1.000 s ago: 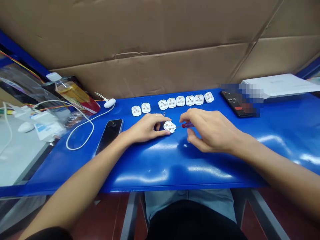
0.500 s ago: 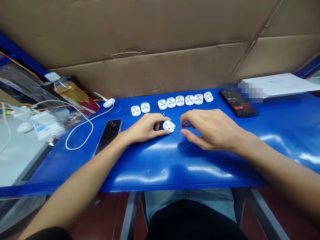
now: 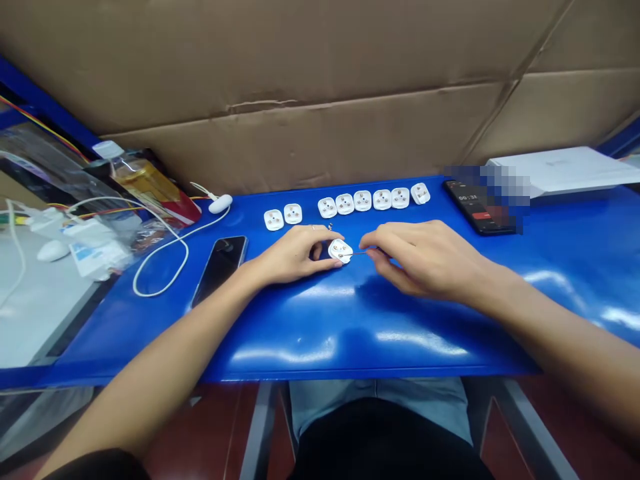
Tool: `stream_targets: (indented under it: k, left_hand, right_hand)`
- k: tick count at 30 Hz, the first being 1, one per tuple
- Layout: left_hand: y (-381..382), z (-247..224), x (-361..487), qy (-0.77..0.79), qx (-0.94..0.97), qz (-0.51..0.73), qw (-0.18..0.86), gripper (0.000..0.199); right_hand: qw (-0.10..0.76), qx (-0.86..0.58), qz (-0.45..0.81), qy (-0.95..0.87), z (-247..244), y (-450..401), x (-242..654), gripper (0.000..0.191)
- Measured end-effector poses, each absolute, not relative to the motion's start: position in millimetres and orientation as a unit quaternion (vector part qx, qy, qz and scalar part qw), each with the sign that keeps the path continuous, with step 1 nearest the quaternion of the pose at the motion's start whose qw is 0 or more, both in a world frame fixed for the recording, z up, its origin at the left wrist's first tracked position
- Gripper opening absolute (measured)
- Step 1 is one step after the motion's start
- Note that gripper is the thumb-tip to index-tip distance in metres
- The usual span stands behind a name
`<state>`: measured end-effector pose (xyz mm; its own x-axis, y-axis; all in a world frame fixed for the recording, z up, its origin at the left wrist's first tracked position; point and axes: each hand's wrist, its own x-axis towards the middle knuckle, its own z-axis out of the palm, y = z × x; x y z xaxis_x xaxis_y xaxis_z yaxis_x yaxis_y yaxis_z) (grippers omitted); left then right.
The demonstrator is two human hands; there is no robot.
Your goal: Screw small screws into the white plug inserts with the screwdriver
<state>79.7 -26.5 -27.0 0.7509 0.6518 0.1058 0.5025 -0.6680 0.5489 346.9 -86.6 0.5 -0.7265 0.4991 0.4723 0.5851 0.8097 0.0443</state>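
Observation:
A small white plug part with metal pieces inside is gripped at its left side between the thumb and fingers of my left hand. My right hand is closed round a screwdriver, whose thin shaft points left and reaches the plug part. The screwdriver's handle is hidden by my fingers. Behind my hands, several similar white parts stand in a row, with two more further left. A tiny metal piece lies just beyond my left fingers.
A dark phone lies left of my left forearm, near a white cable and a bottle. Another phone and a white box are at the back right. Cardboard stands behind the blue table.
The fingers of my right hand have closed in more round the screwdriver, hiding its red and purple handle. My left hand keeps its hold; the whole view has shifted slightly.

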Motion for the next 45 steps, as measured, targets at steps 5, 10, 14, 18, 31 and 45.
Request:
stream_targets:
  k: [5,10,14,18,31,45]
  left_hand:
    - [-25.9,-27.5,79.6,0.306,0.905,0.154,0.252,0.044]
    - [-26.5,-26.0,80.0,0.310,0.904,0.147,0.254,0.046]
    - [-26.4,-26.5,79.7,0.309,0.904,0.154,0.251,0.044]
    - [-25.7,-28.0,79.2,0.303,0.905,0.157,0.253,0.045]
    - [-25.9,-27.1,78.9,0.304,0.907,0.153,0.250,0.044]
    - [-26.1,-25.9,79.0,0.303,0.904,0.155,0.257,0.045]
  right_hand:
    - [0.233,-0.310,-0.078,-0.918,0.6,-86.5,346.1,0.023]
    - [0.237,-0.331,-0.108,-0.907,-4.0,-84.9,346.2,0.026]
    - [0.262,-0.316,-0.079,-0.908,-5.1,-84.6,345.2,0.027]
    - [0.252,-0.344,-0.067,-0.902,-4.0,-85.8,345.9,0.033]
    - [0.226,-0.278,-0.110,-0.927,1.0,-83.9,346.2,0.025]
    - [0.253,-0.279,-0.071,-0.924,-0.9,-80.9,348.0,0.022]
